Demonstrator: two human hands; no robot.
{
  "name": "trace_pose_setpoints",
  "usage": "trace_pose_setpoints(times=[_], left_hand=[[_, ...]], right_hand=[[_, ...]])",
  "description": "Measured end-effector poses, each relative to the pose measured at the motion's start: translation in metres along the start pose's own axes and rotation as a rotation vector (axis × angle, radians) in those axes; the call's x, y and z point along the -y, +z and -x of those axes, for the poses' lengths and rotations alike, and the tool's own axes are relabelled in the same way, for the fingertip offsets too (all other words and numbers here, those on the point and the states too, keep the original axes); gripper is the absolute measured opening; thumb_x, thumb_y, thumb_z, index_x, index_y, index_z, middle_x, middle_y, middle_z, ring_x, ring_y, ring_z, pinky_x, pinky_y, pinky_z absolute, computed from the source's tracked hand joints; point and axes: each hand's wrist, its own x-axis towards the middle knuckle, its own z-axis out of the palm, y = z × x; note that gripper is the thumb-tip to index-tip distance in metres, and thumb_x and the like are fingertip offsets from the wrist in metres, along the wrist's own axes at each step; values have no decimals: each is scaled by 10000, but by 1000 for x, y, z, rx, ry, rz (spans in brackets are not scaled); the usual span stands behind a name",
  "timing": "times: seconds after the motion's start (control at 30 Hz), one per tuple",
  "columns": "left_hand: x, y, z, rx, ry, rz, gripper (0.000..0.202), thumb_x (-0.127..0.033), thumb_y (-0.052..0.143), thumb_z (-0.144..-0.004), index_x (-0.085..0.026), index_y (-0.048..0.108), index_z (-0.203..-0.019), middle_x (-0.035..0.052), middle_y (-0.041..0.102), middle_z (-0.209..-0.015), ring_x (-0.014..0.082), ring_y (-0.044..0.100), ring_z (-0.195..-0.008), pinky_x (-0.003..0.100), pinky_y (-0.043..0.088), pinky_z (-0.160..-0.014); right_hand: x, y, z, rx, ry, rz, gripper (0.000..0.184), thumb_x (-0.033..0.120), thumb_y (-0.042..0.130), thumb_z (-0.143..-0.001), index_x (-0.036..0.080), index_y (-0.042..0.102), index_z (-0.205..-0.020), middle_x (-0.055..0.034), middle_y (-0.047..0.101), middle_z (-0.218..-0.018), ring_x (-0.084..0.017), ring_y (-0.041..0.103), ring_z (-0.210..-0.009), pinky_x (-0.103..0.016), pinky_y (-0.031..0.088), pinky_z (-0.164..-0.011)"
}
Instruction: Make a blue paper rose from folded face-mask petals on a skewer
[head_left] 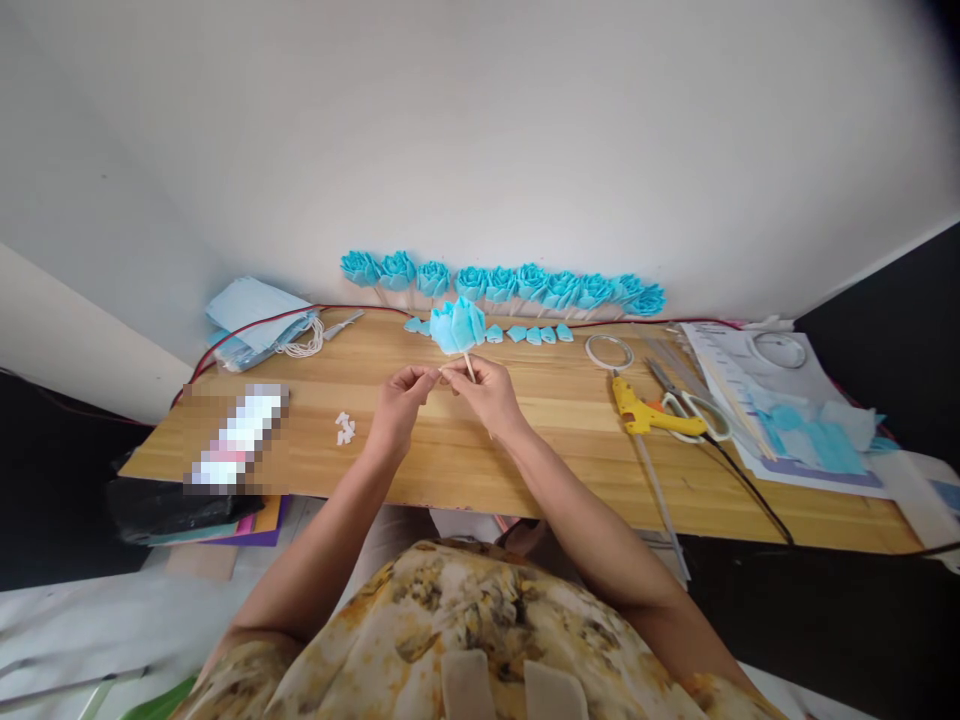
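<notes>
A light blue handmade flower (458,326) on a thin wooden stick stands above the middle of the table, its stick held in the fingers of my right hand (484,390). Close beside it, my left hand (405,396) pinches with thumb and forefinger at something too small to name. The fingertips of both hands nearly meet just below the flower. Behind it lie several small folded blue petals (534,335) in a row. Small white scraps (345,429) rest on the table to the left of my left hand.
Several finished blue flowers (531,282) lean along the wall. Blue sheets (262,312) are stacked at the left, near a blurred-out object (238,440). At the right are a tape roll (609,352), a yellow glue gun (649,415), scissors (694,412) and papers (750,375). A red cable runs along the back.
</notes>
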Motion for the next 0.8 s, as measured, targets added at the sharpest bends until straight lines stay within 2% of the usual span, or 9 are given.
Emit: trace_pose_setpoints(times=[0.13, 0.23, 0.33, 0.43, 0.57, 0.67, 0.73, 0.8], left_hand=[[-3, 1, -2, 2, 4, -9, 270, -332, 729, -719, -186, 562, -564, -22, 463, -568, 116, 385, -607, 272, 300, -607], [-6, 1, -3, -8, 4, -46, 242, -327, 707, -723, -185, 565, -588, -19, 469, -578, 116, 377, -606, 268, 298, -608], [-12, -11, -2, -19, 28, -103, 245, -352, 701, -711, -191, 558, -595, -16, 463, -589, 122, 385, -617, 266, 309, -615], [-17, -45, -1, -49, 74, -302, 271, -407, 710, -717, -195, 576, -614, -4, 512, -621, 138, 443, -638, 273, 339, -631], [-12, -109, -2, -113, 165, -795, 259, -456, 647, -772, -199, 670, -753, 34, 670, -753, 192, 559, -713, 297, 385, -674], [0, -149, -5, -22, 209, -1092, 293, -470, 557, -818, -213, 685, -764, 59, 704, -793, 235, 600, -753, 326, 407, -706], [7, -166, -6, 62, 279, -1170, 330, -473, 498, -866, -222, 705, -806, 82, 733, -881, 266, 634, -841, 344, 432, -763], [11, -174, -7, 98, 307, -1196, 347, -476, 473, -893, -230, 708, -822, 87, 736, -904, 274, 643, -877, 349, 441, -790]], right_hand=[[1, 1, 0, -2, 30, -57, 241, 423, 713, -773, 189, 758, -808, -6, 658, -686, -114, 515, -611, -270, 412, -598], [2, 0, 0, 6, 97, -112, 327, 500, 708, -782, 180, 765, -821, -9, 637, -684, -98, 460, -580, -257, 333, -533], [4, -7, -3, 21, 151, -171, 423, 587, 702, -772, 176, 769, -846, -18, 632, -707, -88, 425, -564, -245, 252, -492], [6, -23, -15, 17, 175, -207, 531, 678, 671, -751, 179, 772, -902, -25, 638, -735, -89, 405, -549, -246, 206, -464], [4, -50, -41, -13, 156, -236, 519, 677, 651, -734, 177, 743, -843, 8, 567, -650, -84, 333, -510, -255, 177, -450], [0, -63, -56, -46, 132, -281, 421, 585, 654, -731, 184, 720, -839, 24, 540, -655, -79, 317, -520, -249, 183, -461], [-5, -66, -61, -62, 118, -300, 373, 541, 668, -728, 186, 706, -837, 25, 543, -681, -76, 327, -529, -243, 188, -467], [-10, -67, -62, -60, 90, -304, 352, 526, 689, -727, 188, 690, -826, 25, 544, -698, -76, 343, -536, -239, 194, -469]])
